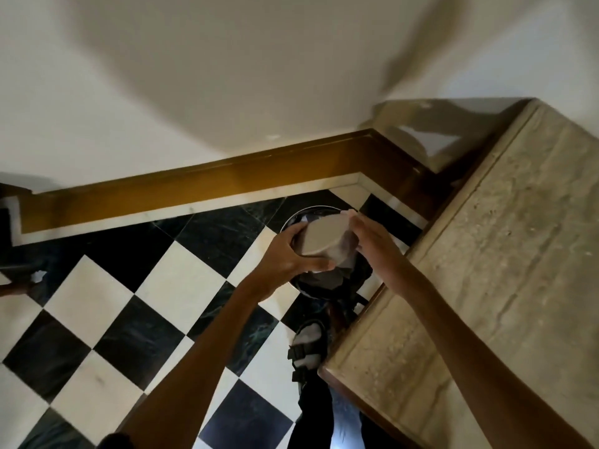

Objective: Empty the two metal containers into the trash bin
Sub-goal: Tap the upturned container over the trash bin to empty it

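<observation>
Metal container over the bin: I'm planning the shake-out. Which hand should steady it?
Left hand: it wraps the upturned metal container above the trash bin; the right hand touches only its far edge.

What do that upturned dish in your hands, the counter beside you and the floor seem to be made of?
The container looks like dull brushed metal: a flat grey base with a soft sheen, though blur leaves that open. The counter appears to be beige stone, pitted and streaked. The floor seems to be polished black and white stone or tile, faintly veined.
</observation>
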Tool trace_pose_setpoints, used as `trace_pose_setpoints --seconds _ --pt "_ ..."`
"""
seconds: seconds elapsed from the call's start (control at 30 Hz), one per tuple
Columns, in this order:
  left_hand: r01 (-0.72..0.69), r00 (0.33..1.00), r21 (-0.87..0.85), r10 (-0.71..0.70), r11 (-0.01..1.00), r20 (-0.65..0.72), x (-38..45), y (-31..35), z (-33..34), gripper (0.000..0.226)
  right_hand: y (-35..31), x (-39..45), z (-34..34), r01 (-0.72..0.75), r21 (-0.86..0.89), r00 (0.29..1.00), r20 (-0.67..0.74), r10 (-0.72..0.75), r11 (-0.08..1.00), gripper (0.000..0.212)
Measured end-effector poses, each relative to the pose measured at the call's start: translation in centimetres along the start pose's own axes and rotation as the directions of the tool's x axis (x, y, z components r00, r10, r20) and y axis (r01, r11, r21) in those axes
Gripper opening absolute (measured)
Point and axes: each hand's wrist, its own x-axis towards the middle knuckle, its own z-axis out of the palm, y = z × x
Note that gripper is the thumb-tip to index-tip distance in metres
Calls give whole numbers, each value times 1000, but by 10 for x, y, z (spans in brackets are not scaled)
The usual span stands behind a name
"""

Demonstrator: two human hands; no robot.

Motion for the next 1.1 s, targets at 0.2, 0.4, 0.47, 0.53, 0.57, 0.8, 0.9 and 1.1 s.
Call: trace_pose_setpoints --seconds 0.2,0.4,0.47,0.53,0.57,0.8,0.9,1.1 --pt "-232 959 493 281 839 -27 1 -1 22 130 25 -7 5 77 -191 995 -48 -87 979 49" --pt "-345 903 574 429 743 -12 0 -4 29 128 24 -31 3 177 -283 982 -16 -189 943 63" --pt "-348 901 585 433 733 -6 -1 -5 29 130 18 -39 4 242 -549 955 -14 -298 800 75" --pt "-344 900 588 437 732 -17 -1 -4 27 130 15 -49 10 364 -737 847 7 -531 570 79" --pt "-350 894 577 447 738 -30 -1 -2 26 128 15 -55 12 417 -777 779 38 -627 471 81" --pt "-376 878 669 478 642 34 -2 -3 24 127 28 -64 21 413 -908 866 367 -339 72 98" --pt "-406 858 640 514 653 20 -6 -9 26 120 27 -65 24 418 -900 831 325 -451 121 98" --pt "-401 848 597 528 695 -45 -10 -17 33 125 31 -63 20 415 -900 856 337 -393 131 100"
